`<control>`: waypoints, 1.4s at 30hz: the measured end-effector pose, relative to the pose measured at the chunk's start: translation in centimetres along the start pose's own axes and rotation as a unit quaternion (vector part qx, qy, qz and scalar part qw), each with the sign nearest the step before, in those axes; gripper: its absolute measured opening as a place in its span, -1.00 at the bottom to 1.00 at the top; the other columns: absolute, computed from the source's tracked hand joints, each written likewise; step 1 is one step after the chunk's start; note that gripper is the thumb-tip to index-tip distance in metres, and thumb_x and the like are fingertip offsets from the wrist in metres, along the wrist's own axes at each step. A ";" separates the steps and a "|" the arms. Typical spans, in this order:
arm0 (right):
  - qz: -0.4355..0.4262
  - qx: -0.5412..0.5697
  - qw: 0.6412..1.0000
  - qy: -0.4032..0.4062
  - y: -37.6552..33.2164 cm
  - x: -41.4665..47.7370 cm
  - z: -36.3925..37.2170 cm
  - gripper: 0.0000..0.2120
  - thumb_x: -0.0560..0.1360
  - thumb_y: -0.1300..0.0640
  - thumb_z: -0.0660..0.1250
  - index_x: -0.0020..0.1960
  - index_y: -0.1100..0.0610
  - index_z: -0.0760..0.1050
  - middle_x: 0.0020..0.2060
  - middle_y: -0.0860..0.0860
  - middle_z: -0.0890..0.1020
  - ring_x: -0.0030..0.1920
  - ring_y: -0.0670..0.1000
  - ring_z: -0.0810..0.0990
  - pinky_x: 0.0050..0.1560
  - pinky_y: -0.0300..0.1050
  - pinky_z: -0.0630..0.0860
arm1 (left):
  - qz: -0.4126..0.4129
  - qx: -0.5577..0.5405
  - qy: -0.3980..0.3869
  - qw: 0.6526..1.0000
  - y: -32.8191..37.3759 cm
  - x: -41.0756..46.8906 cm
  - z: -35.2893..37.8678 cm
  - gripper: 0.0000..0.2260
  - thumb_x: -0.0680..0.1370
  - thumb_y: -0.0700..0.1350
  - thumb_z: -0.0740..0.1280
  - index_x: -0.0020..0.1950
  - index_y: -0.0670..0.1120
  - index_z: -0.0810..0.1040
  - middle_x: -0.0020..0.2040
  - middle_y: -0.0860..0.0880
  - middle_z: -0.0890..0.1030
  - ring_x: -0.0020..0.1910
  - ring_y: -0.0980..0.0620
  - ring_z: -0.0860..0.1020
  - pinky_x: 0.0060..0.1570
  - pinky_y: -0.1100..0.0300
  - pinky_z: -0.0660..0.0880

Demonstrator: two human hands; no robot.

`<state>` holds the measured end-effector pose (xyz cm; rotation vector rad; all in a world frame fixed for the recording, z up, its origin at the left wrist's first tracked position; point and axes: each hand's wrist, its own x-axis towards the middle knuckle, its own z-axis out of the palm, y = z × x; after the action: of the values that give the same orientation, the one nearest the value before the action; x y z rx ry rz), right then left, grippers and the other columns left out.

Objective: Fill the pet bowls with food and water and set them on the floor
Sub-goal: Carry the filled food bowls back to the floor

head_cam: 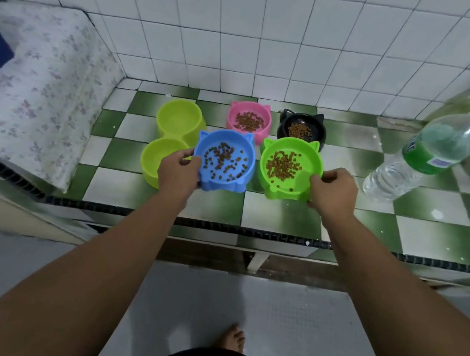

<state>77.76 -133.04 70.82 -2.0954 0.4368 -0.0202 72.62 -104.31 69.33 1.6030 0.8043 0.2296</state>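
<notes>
Kibble lies in both bowls I hold, so I judge this the lift toward the floor. My left hand (179, 170) curls round the blue bowl's (224, 161) left rim and my right hand (333, 191) pinches the green bowl's (289, 170) right rim, outer grips that keep them level. Both sit nearer the counter's (282, 217) front edge than the pink bowl (249, 119) and black bowl (301, 130) behind. I cannot tell whether the double bowl (179, 117) holds water; the bottle (421, 155) stands toward the right edge.

White tiled wall (248, 29) being lit evenly; green-and-white chequered counter (283, 214) being backed by it; floral cloth (44, 84) being draped at left.
</notes>
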 end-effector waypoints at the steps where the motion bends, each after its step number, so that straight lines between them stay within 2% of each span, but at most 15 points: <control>1: -0.008 -0.001 1.000 -0.001 -0.6 -0.5 0.3 -0.82 0.28 -0.03 0.37 -0.19 0.02 0.46 -0.25 -0.01 0.58 -0.20 0.19 0.67 -0.22 0.24 0.67 | 0.002 -0.004 0.001 1.000 0.2 -0.1 -1.0 -0.70 0.62 -0.16 0.39 0.36 -0.13 0.59 0.02 -0.13 0.70 -0.06 -0.10 0.71 -0.26 -0.02 0.69; 3: -0.022 -0.001 1.000 -0.009 -2.1 -2.1 1.1 -0.79 0.29 -0.03 0.38 -0.18 0.05 0.47 -0.24 0.02 0.59 -0.23 0.19 0.67 -0.24 0.23 0.67 | 0.007 -0.011 0.001 1.000 0.4 -0.3 -3.4 -0.70 0.59 -0.14 0.40 0.33 -0.11 0.61 0.01 -0.12 0.71 -0.05 -0.11 0.72 -0.22 -0.12 0.70; 6: -0.045 0.010 0.999 -0.024 -4.7 -5.2 2.5 -0.80 0.35 0.04 0.41 -0.13 0.13 0.49 -0.23 0.08 0.61 -0.29 0.18 0.68 -0.34 0.21 0.67 | 0.023 0.012 0.023 0.999 0.4 -0.7 -7.8 -0.71 0.56 -0.10 0.42 0.28 -0.07 0.65 -0.02 -0.08 0.71 -0.08 -0.07 0.72 -0.22 -0.08 0.71; 9: -0.057 0.012 0.997 -0.041 -6.7 -8.6 4.4 -0.81 0.40 0.09 0.43 -0.09 0.17 0.50 -0.24 0.06 0.60 -0.32 0.14 0.67 -0.33 0.21 0.67 | 0.006 -0.011 0.035 0.999 -0.2 -1.1 -12.6 -0.68 0.53 -0.07 0.42 0.28 -0.07 0.66 0.02 -0.09 0.72 -0.05 -0.09 0.72 -0.17 -0.18 0.70; 15: -0.098 0.017 0.991 -0.090 -9.2 -15.4 9.2 -0.70 0.21 -0.12 0.37 -0.21 0.07 0.46 -0.26 0.06 0.60 -0.22 0.19 0.68 -0.24 0.24 0.67 | -0.003 -0.014 0.106 0.994 -2.3 -3.5 -23.1 -0.72 0.59 -0.10 0.42 0.29 -0.12 0.65 0.02 -0.09 0.71 -0.07 -0.08 0.72 -0.18 -0.14 0.71; 19: -0.128 0.010 0.983 -0.132 -10.9 -21.2 13.1 -0.75 0.27 -0.05 0.40 -0.19 0.08 0.46 -0.27 0.06 0.59 -0.27 0.18 0.68 -0.27 0.22 0.67 | -0.014 -0.024 0.155 0.988 -4.6 -5.7 -30.8 -0.75 0.58 -0.09 0.42 0.24 -0.10 0.67 0.01 -0.07 0.72 -0.08 -0.08 0.73 -0.19 -0.15 0.71; 22: -0.168 -0.008 0.973 -0.161 -12.0 -26.1 16.5 -0.76 0.28 -0.04 0.41 -0.21 0.08 0.46 -0.30 0.04 0.58 -0.23 0.18 0.65 -0.21 0.20 0.66 | -0.024 -0.057 0.190 0.980 -6.6 -7.6 -36.7 -0.72 0.54 -0.10 0.43 0.23 -0.13 0.67 -0.01 -0.10 0.73 -0.11 -0.11 0.73 -0.22 -0.19 0.70; 25: -0.186 -0.004 0.962 -0.199 -12.8 -31.0 20.3 -0.74 0.25 -0.07 0.40 -0.22 0.07 0.45 -0.30 0.05 0.59 -0.26 0.20 0.66 -0.29 0.21 0.66 | -0.033 -0.065 0.224 0.972 -8.8 -9.6 -42.5 -0.74 0.56 -0.13 0.42 0.24 -0.11 0.66 -0.02 -0.12 0.73 -0.12 -0.11 0.74 -0.24 -0.17 0.70; 28: -0.207 -0.011 0.950 -0.235 -13.4 -35.3 24.2 -0.72 0.21 -0.11 0.37 -0.24 0.07 0.46 -0.32 0.05 0.60 -0.26 0.20 0.65 -0.26 0.23 0.65 | -0.048 -0.084 0.264 0.960 -11.3 -11.7 -48.2 -0.75 0.56 -0.12 0.41 0.22 -0.11 0.68 0.00 -0.11 0.73 -0.10 -0.10 0.73 -0.20 -0.16 0.70; 31: -0.219 -0.036 0.936 -0.273 -14.7 -39.7 27.4 -0.75 0.26 -0.05 0.39 -0.21 0.09 0.48 -0.28 0.07 0.62 -0.29 0.19 0.66 -0.28 0.17 0.66 | -0.069 -0.112 0.306 0.943 -13.6 -13.6 -53.5 -0.76 0.57 -0.13 0.41 0.21 -0.11 0.68 0.01 -0.13 0.73 -0.10 -0.13 0.73 -0.17 -0.19 0.70; 34: -0.242 -0.055 0.920 -0.302 -16.3 -43.7 30.3 -0.81 0.40 0.08 0.46 -0.13 0.19 0.53 -0.27 0.03 0.59 -0.27 0.07 0.60 -0.30 -0.13 0.54 | -0.074 -0.127 0.350 0.925 -15.4 -15.4 -57.7 -0.82 0.57 -0.16 0.40 0.15 -0.09 0.69 -0.02 -0.16 0.73 -0.11 -0.16 0.73 -0.15 -0.22 0.69; 35: -0.248 -0.061 0.914 -0.315 -16.7 -44.8 31.4 -0.82 0.42 0.11 0.45 -0.12 0.20 0.53 -0.26 0.04 0.59 -0.25 0.07 0.59 -0.29 -0.16 0.51 | -0.076 -0.131 0.363 0.919 -15.9 -16.0 -58.9 -0.85 0.56 -0.18 0.39 0.09 -0.07 0.70 -0.04 -0.17 0.73 -0.12 -0.16 0.73 -0.15 -0.23 0.69; 37: -0.249 -0.062 0.904 -0.342 -17.3 -46.8 34.1 -0.82 0.39 0.06 0.45 -0.15 0.14 0.50 -0.25 0.07 0.62 -0.24 0.14 0.66 -0.24 0.02 0.64 | -0.083 -0.143 0.391 0.906 -16.8 -16.8 -61.2 -0.88 0.55 -0.22 0.37 -0.03 -0.04 0.68 -0.10 -0.17 0.73 -0.13 -0.18 0.72 -0.14 -0.21 0.69; 39: -0.258 -0.076 0.889 -0.371 -18.0 -48.8 36.7 -0.80 0.36 0.02 0.44 -0.15 0.10 0.50 -0.24 0.08 0.64 -0.25 0.17 0.69 -0.25 0.17 0.68 | -0.092 -0.159 0.415 0.891 -17.5 -17.5 -63.2 -0.85 0.57 -0.25 0.36 -0.09 -0.02 0.65 -0.16 -0.12 0.70 -0.17 -0.15 0.69 -0.14 -0.14 0.69; 42: -0.271 -0.085 0.867 -0.411 -19.3 -52.1 40.2 -0.81 0.43 0.09 0.44 -0.08 0.17 0.51 -0.19 0.09 0.63 -0.30 0.10 0.67 -0.30 0.18 0.69 | -0.098 -0.179 0.452 0.868 -18.6 -17.9 -66.2 -0.86 0.59 -0.27 0.35 -0.07 -0.04 0.62 -0.20 -0.08 0.66 -0.23 -0.10 0.66 -0.23 -0.05 0.68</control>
<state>42.29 -74.45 73.34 -2.1028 -0.6876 0.5798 14.81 -63.00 71.48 0.9977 1.5236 0.9708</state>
